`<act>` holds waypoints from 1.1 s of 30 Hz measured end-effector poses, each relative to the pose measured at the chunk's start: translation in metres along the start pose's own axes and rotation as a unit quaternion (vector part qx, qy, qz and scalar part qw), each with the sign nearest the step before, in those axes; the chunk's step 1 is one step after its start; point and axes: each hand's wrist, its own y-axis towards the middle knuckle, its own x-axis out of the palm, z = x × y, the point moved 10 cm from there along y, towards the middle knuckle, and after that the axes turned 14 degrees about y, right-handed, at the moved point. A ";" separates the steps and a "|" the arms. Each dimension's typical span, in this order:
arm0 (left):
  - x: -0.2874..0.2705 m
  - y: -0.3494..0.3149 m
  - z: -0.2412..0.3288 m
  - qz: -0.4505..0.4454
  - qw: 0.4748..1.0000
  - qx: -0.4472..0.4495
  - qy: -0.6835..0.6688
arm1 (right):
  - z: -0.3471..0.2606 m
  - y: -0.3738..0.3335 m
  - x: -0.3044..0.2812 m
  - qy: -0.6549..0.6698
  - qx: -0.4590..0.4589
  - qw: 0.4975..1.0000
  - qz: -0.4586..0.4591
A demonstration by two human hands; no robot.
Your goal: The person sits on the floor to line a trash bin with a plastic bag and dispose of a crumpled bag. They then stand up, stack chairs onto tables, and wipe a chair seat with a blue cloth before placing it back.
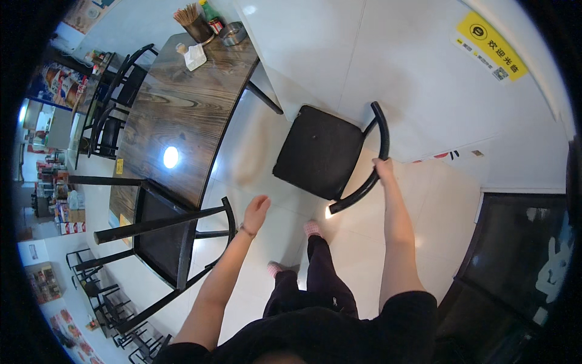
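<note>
My right hand [383, 170] is wrapped round the curved black backrest of a chair [320, 151]. The chair stands upright on the floor, its dark square seat facing up and its back toward my right. My left hand [256, 215] hangs in the air with nothing in it, the fingers loosely stretched out. Close to it, on its left, is the curved back of a second black chair [163, 230]. That chair rests upside down at the near end of a wooden table [176, 115], its legs sticking up and out.
At the table's far end stand a holder of chopsticks [197, 26], a green-capped bottle [211, 16], a metal bowl [233, 34] and a white napkin [194, 57]. A white wall [418, 67] runs behind the chair. A dark glass door [503, 267] is at right; more chairs [100, 291] stand at lower left.
</note>
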 end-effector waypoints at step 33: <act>-0.054 -0.187 0.202 -0.136 0.976 -0.003 -0.168 | 0.145 -0.412 0.223 -0.185 -0.032 0.742 -0.644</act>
